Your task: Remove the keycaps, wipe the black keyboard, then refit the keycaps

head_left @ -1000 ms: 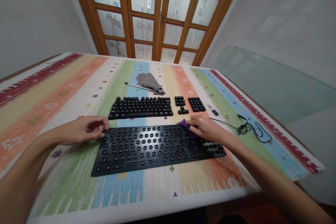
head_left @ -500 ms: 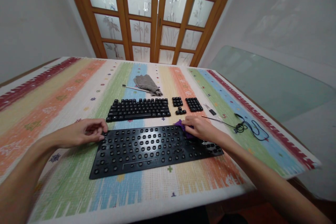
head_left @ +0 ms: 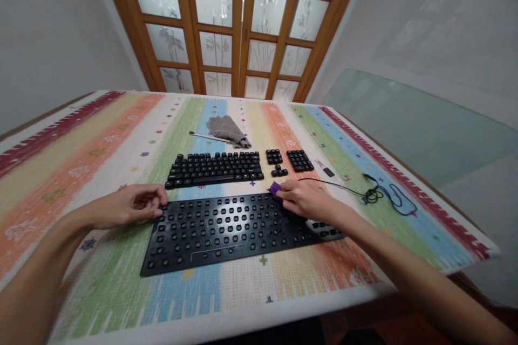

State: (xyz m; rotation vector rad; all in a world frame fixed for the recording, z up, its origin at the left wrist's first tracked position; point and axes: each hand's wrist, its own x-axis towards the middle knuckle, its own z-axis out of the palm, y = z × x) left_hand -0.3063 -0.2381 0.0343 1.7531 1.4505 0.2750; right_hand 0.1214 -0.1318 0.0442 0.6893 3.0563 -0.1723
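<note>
A black keyboard base [head_left: 218, 232] without keycaps lies flat on the striped tablecloth. At its far left corner, my left hand [head_left: 140, 205] has thumb and fingers closed on the edge. My right hand [head_left: 305, 199] is closed around a bunched purple cloth [head_left: 275, 189], pressed against the far edge of the base right of its middle. The hand and forearm hide part of the base's right side. Just beyond the base, the loose black keycaps [head_left: 214, 167] stand in keyboard order. Smaller sets sit to the right: a navigation cluster [head_left: 274, 157], arrow keycaps [head_left: 279, 171] and a number pad block [head_left: 300, 160].
Behind the keycaps lie a grey cloth [head_left: 227, 129] and a thin white-handled brush [head_left: 208, 136]. A small black-ended tool [head_left: 328, 172] rests right of the number pad keycaps. Coiled black cable [head_left: 388, 194] spreads over the tablecloth's [head_left: 101, 302] right side.
My right hand and the purple cloth have shifted slightly along the far edge of the base, with less of the cloth showing now. My left hand keeps its place at the corner.
</note>
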